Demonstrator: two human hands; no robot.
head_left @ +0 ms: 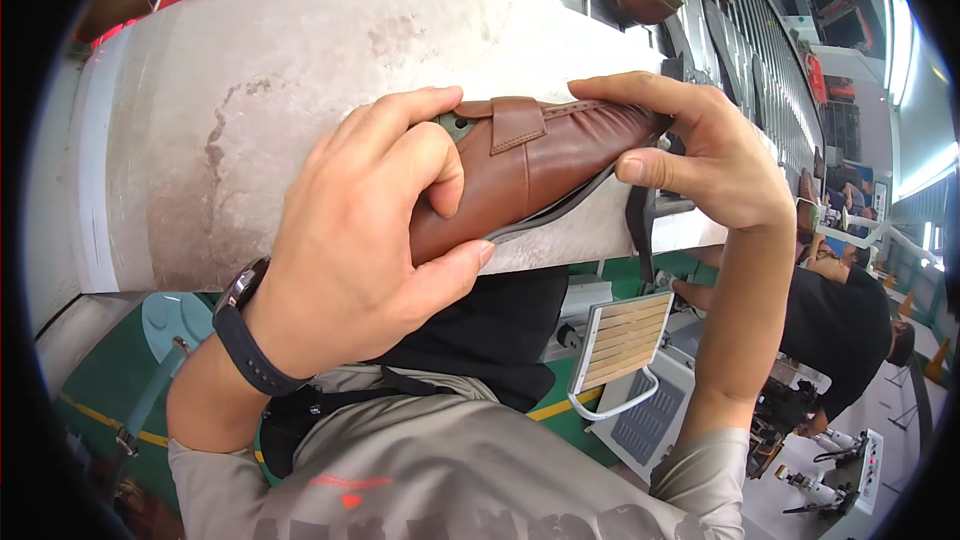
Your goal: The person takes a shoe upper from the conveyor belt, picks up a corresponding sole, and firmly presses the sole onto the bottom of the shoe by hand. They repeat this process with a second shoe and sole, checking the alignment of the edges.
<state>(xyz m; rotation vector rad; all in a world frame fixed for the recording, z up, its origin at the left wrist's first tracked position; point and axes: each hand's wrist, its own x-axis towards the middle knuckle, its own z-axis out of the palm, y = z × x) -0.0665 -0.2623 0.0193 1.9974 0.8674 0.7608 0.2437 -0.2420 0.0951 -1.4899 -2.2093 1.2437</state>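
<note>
Shoe point(500, 175), toe point(632, 124) upper right, long axis slanting

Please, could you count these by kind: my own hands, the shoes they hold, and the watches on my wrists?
Hands: 2, left hand and right hand
Brown shoe: 1, held by both
Watch: 1, left wrist
Total: 4

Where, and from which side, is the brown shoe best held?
Probably by both ends: the left grip from the left at the rear of the brown shoe, the right grip from the right around the toe. The shoe runs left to right, and its narrowing toe seems easy to enclose.
</note>
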